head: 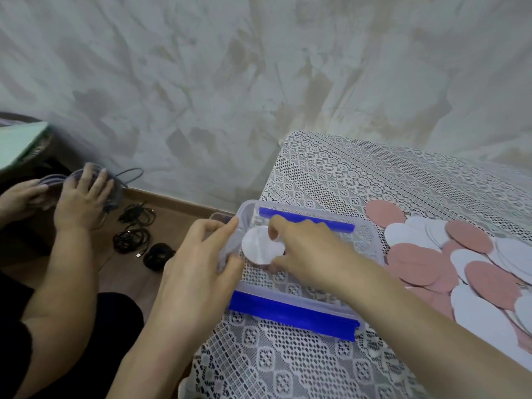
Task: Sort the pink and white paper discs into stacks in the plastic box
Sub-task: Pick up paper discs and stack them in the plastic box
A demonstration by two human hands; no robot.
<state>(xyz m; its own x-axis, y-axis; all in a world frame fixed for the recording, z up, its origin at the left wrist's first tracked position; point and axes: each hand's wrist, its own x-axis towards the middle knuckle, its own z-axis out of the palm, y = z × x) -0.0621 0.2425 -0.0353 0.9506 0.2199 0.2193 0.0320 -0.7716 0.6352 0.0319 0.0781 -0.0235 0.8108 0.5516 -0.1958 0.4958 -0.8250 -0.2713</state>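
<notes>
Seating white disc stack (pixel 263 249) at left end of plastic box (pixel 371 240); right hand (pixel 311 251) fingers clamped on it, left hand (pixel 198 272) fingers gripping box wall. Risk: uneven release fans the stack.

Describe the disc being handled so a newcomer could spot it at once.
On the lace-covered table sits a clear plastic box with blue tape strips. At its left end lies a white disc, gripped by the right hand. The other discs, pink and white, lie heaped on the cloth outside the box.
</notes>
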